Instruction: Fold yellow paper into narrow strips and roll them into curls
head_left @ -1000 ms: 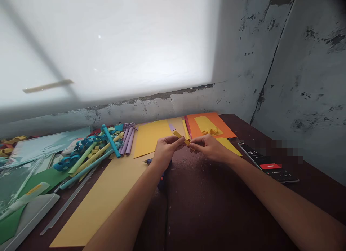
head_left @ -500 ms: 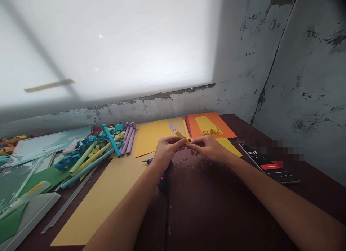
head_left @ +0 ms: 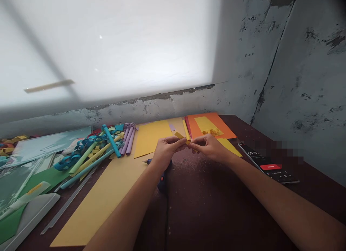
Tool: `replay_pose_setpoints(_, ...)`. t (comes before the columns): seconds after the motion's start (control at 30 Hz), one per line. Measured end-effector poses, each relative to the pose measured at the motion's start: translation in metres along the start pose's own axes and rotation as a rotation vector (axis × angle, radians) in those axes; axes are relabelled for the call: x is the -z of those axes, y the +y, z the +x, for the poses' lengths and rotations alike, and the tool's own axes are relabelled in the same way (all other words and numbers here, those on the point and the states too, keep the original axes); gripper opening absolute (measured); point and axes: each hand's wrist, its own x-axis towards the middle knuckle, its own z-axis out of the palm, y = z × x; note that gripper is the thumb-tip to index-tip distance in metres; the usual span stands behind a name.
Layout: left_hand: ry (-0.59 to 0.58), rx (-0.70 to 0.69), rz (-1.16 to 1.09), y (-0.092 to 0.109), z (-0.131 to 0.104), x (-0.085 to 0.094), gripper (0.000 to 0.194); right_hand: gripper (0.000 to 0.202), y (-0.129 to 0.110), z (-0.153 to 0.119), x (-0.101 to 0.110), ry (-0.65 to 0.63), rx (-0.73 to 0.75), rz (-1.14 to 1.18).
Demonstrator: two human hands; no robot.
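Observation:
A short yellow paper strip (head_left: 179, 135) is pinched between both hands above the dark red table (head_left: 205, 200). My left hand (head_left: 168, 150) is closed on its left part, with the upper end sticking out past the fingertips. My right hand (head_left: 207, 147) is closed on the other end, which the fingers mostly hide. Beneath my left wrist lies a blue glue gun (head_left: 162, 180), partly covered by the forearm. Just behind the hands are a rolled yellow paper (head_left: 186, 129) and a yellow sheet (head_left: 154, 135).
Purple paper rolls (head_left: 129, 139), blue curled strips (head_left: 69, 161) and a turquoise tube (head_left: 111, 141) pile up at left. A long tan sheet (head_left: 100, 204) runs along the table. An orange sheet (head_left: 228, 126) with yellow curls (head_left: 211, 132) lies behind; a phone (head_left: 267, 164) is at right.
The paper strip's exposed end has shifted very slightly between the fingers. Both hands keep nearly the same place and grip.

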Motion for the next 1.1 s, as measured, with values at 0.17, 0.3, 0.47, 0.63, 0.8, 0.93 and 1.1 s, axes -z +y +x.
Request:
replay_pose_setpoints(0.17, -0.018, -0.018, 0.006, 0.000, -0.001, 0.000, 0.031, 0.035, -0.004, -0.001, -0.002, -0.007, -0.013, 0.025)
replay_pose_setpoints(0.3, -0.053, -0.035, 0.070, -0.001, -0.002, -0.002, 0.029, 0.045, -0.006, -0.002, -0.002, -0.055, -0.004, -0.005)
replay_pose_setpoints(0.47, 0.008, -0.069, 0.093, -0.001, -0.002, -0.002, 0.031, 0.050, -0.003, -0.001, 0.000, -0.050, 0.010, 0.004)
replay_pose_setpoints(0.63, 0.062, -0.143, 0.168, 0.001, -0.003, -0.004, 0.030, 0.046, -0.006, -0.002, -0.001, -0.043, -0.021, -0.003)
replay_pose_setpoints(0.8, 0.079, -0.296, 0.321, 0.006, -0.011, -0.011, 0.028, 0.043, -0.006, -0.003, -0.002, -0.008, 0.036, 0.012)
replay_pose_setpoints(0.93, 0.064, -0.366, 0.367, 0.005, -0.013, -0.014, 0.023, 0.045, -0.004, -0.003, -0.002, -0.022, 0.052, 0.031)
replay_pose_setpoints(1.1, 0.106, -0.399, 0.447, 0.005, -0.012, -0.012, 0.019, 0.045, -0.001, -0.002, -0.001, 0.003, 0.036, 0.000)
